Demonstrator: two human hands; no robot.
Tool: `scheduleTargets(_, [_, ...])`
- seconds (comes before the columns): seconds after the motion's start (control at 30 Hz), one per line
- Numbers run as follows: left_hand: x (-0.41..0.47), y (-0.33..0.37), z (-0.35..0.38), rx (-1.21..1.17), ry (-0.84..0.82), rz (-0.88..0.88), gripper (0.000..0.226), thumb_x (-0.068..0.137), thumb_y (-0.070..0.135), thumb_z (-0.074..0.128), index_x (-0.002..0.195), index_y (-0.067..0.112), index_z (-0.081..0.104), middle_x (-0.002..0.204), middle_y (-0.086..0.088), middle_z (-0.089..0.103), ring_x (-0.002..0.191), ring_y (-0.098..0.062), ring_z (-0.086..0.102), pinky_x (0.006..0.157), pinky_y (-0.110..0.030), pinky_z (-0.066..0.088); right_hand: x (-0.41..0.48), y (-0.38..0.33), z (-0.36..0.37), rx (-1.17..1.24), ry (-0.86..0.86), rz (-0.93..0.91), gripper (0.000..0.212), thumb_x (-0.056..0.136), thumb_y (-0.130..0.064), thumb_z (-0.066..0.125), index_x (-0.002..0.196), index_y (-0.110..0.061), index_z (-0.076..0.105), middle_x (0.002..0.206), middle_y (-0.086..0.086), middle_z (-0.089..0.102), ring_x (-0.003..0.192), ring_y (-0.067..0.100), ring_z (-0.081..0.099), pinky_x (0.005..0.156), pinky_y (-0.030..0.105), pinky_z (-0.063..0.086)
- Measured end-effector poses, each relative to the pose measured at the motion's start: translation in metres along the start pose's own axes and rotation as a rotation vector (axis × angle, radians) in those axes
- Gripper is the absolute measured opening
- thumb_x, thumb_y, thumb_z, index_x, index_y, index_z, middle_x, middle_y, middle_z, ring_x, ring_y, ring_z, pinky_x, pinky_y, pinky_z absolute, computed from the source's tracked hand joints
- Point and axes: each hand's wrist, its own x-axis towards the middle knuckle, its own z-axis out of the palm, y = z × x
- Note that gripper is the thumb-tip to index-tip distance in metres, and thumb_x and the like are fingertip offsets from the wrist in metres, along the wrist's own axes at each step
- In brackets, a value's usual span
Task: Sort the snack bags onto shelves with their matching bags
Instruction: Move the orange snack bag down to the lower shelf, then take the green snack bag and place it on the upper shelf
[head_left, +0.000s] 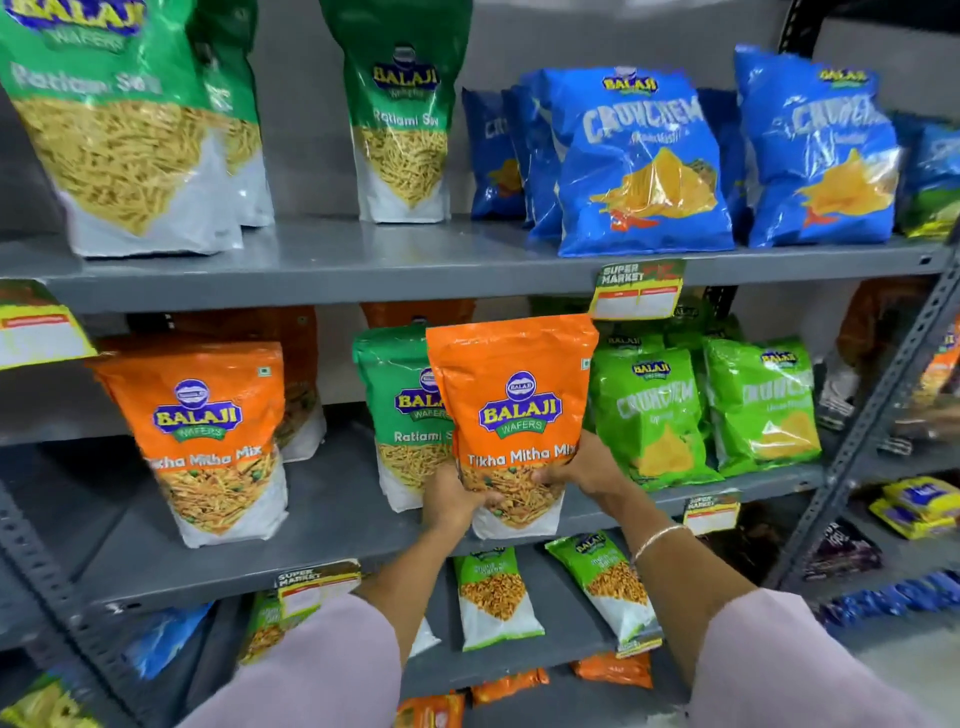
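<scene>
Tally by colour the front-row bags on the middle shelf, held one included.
Orange plastic Tikha Mitha Mix pouches: 2 (one standing, one held)
Dark green plastic Ratlami Sev pouch: 1
Light green plastic Crunchem bags: 2
Total: 5

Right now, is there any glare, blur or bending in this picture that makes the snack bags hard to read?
Head view: glare streaks the blue bags on the top shelf; the green bag at top left is blurred, its lettering smeared; the wide lens bows the shelf edges and tilts the right upright; the orange bag in both hands reads sharply.
</scene>
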Motion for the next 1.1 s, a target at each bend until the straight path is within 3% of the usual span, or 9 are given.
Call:
scheduleTargets(0.17, [0.037,-0.002,0.033,0.006,0.014,-0.014,0.043,0.06,0.011,0.084,0.097,-0.003,0.067,0.106,-0.022,0.071,0.098,-0.033,0.066,0.079,-0.033,0.049,0.039,0.013,-0.016,-0.018,0.031,0.003,0.063,0.059,0.013,0.077,0.117,0.006,0.054,0.12,0.025,0.063,0.113,0.035,0.059,0.101,0.049,0.045])
scheduleTargets(0.37, [0.065,-0.004,0.065,-0.011,-0.003,-0.045,0.049,0.063,0.01,0.082,0.107,-0.003,0.061,0.111,-0.021,0.069,0.104,-0.033,0.063,0.081,-0.033,0.046,0.07,0.031,-0.034,-0.006,0.067,0.033,0.062,0.062,0.011,0.076,0.119,0.004,0.054,0.115,0.016,0.064,0.104,0.025,0.059,0.079,0.024,0.054])
scheduleTargets(0.47, [0.07,-0.004,0.072,-0.01,0.048,-0.032,0.051,0.063,0.01,0.082,0.106,-0.004,0.059,0.111,-0.022,0.068,0.102,-0.032,0.063,0.079,-0.032,0.045,0.079,0.034,-0.037,-0.055,0.073,0.021,0.061,0.062,0.006,0.079,0.118,0.002,0.056,0.121,0.022,0.064,0.112,0.033,0.06,0.097,0.041,0.049])
scheduleTargets(0.7, [0.069,-0.005,0.074,0.029,0.021,-0.062,0.06,0.061,0.016,0.083,0.112,-0.001,0.055,0.118,-0.021,0.065,0.109,-0.035,0.061,0.09,-0.042,0.049,0.08,0.03,-0.039,-0.09,-0.034,0.026,0.067,0.067,0.012,0.073,0.128,0.006,0.045,0.127,0.025,0.059,0.118,0.034,0.055,0.095,0.038,0.045])
scheduleTargets(0.77, [0.07,-0.005,0.069,0.066,-0.056,-0.133,0.066,0.062,0.023,0.083,0.116,0.0,0.053,0.123,-0.019,0.062,0.114,-0.035,0.058,0.093,-0.042,0.047,0.082,0.03,-0.039,-0.124,-0.105,0.137,0.047,0.074,0.007,0.069,0.117,0.007,0.053,0.114,0.022,0.064,0.107,0.03,0.061,0.089,0.036,0.049])
scheduleTargets(0.83, [0.069,-0.008,0.058,0.152,-0.158,-0.198,0.053,0.067,0.03,0.08,0.109,0.004,0.059,0.117,-0.016,0.063,0.108,-0.032,0.059,0.088,-0.039,0.046,0.077,0.028,-0.041,-0.283,-0.174,0.342,0.008,0.083,-0.006,0.064,0.083,0.001,0.059,0.068,0.011,0.069,0.061,0.019,0.066,0.058,0.024,0.052])
scheduleTargets(0.9, [0.064,-0.011,0.04,0.173,-0.216,-0.229,0.024,0.073,0.032,0.075,0.072,0.015,0.058,0.087,-0.01,0.059,0.081,-0.025,0.056,0.073,-0.033,0.042,0.071,0.03,-0.038,-0.39,-0.228,0.522,0.024,0.089,-0.011,0.054,0.065,-0.006,0.052,0.033,0.002,0.056,0.027,0.014,0.053,0.033,0.016,0.042])
scheduleTargets(0.97, [0.059,-0.015,0.02,0.083,-0.242,-0.31,0.029,0.076,0.029,0.072,0.065,0.014,0.051,0.074,-0.008,0.054,0.065,-0.021,0.05,0.066,-0.032,0.041,0.064,0.023,-0.023,-0.355,-0.336,0.578,0.027,0.09,-0.009,0.05,0.064,-0.005,0.052,0.032,0.003,0.054,0.026,0.014,0.052,0.033,0.014,0.04])
scheduleTargets(1.1, [0.055,-0.03,-0.027,0.019,-0.273,-0.523,0.025,0.08,0.025,0.07,0.082,0.006,0.053,0.07,-0.009,0.054,0.057,-0.019,0.051,0.079,-0.044,0.047,0.063,-0.001,0.041,-0.279,-0.402,0.498,0.035,0.087,-0.017,0.06,0.057,-0.012,0.043,0.044,0.002,0.045,0.039,0.011,0.043,0.045,0.021,0.037])
